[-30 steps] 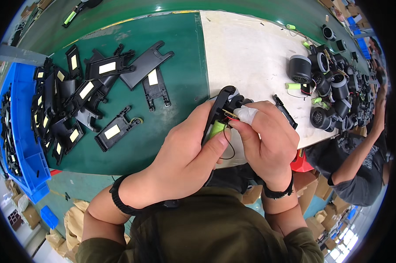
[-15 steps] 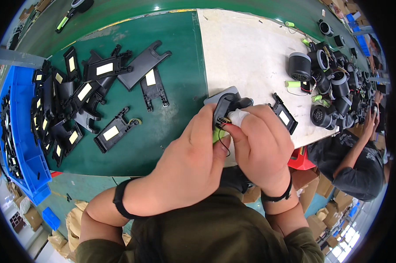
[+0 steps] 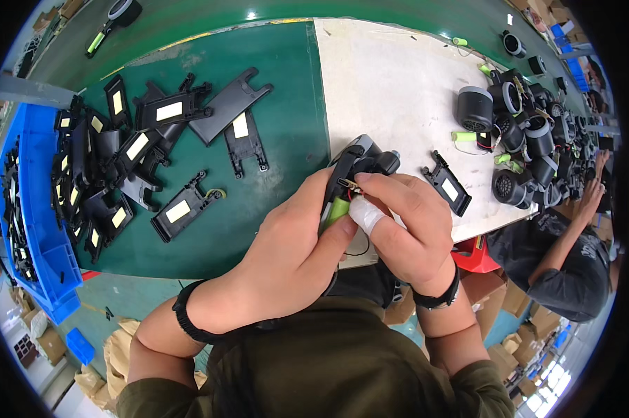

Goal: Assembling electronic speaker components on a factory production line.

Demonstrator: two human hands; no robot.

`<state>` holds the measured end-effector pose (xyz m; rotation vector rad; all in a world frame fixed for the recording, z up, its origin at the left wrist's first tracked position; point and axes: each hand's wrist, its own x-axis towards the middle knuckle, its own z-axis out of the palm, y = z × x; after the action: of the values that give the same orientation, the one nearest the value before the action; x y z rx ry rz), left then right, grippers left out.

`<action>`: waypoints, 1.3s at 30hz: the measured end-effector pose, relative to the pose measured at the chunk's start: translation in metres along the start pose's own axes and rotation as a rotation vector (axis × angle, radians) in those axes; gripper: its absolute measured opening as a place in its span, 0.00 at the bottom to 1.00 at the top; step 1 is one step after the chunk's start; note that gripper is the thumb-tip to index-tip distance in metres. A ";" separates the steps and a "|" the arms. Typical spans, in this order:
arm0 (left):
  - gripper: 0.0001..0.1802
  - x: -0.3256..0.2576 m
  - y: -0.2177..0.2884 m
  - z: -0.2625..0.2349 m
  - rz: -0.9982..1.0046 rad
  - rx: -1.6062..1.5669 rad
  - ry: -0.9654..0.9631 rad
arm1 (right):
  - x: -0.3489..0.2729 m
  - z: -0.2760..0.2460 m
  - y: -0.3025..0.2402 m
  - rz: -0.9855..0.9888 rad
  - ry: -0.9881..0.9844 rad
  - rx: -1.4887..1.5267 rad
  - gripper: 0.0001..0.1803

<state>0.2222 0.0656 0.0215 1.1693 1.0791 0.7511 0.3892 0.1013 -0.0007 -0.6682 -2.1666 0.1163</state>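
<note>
Black plastic housing (image 3: 356, 164) held over table edge, green battery (image 3: 335, 209) tucked in it | left hand (image 3: 293, 251) grips housing and battery | right hand (image 3: 408, 226) pinches at wires, bandaged finger on battery | loose black plates (image 3: 182, 209) on green mat (image 3: 286, 125) at left

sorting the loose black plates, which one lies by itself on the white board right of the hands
The black plate with a pale label, just right of the right hand; all the others lie on the green mat or in the blue bin.
</note>
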 end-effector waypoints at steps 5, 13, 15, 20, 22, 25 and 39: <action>0.16 0.004 0.024 -0.014 -0.253 -0.288 0.030 | 0.008 -0.025 -0.001 0.317 -0.031 0.226 0.09; 0.09 0.125 0.091 -0.056 -0.176 -0.583 0.268 | -0.004 -0.035 0.015 0.539 -0.061 0.263 0.08; 0.09 0.165 0.092 -0.075 -0.037 -0.578 0.337 | -0.007 -0.038 0.011 0.502 -0.078 0.264 0.07; 0.27 0.184 0.065 -0.114 -0.256 -0.375 0.676 | -0.006 -0.032 0.004 0.465 -0.203 0.284 0.06; 0.32 0.151 0.060 -0.105 -0.211 -0.336 0.568 | -0.011 -0.032 0.003 0.478 -0.218 0.282 0.07; 0.23 0.076 0.073 -0.084 -0.121 -0.341 0.361 | -0.016 -0.031 0.000 0.468 -0.354 0.250 0.07; 0.16 -0.166 -0.100 -0.067 -0.506 -0.156 0.064 | -0.046 0.007 -0.008 0.254 -0.580 0.025 0.16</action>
<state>0.0968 -0.0876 -0.0327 0.6991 1.2785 0.4651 0.4034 0.0726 -0.0351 -0.9852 -2.6075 0.5268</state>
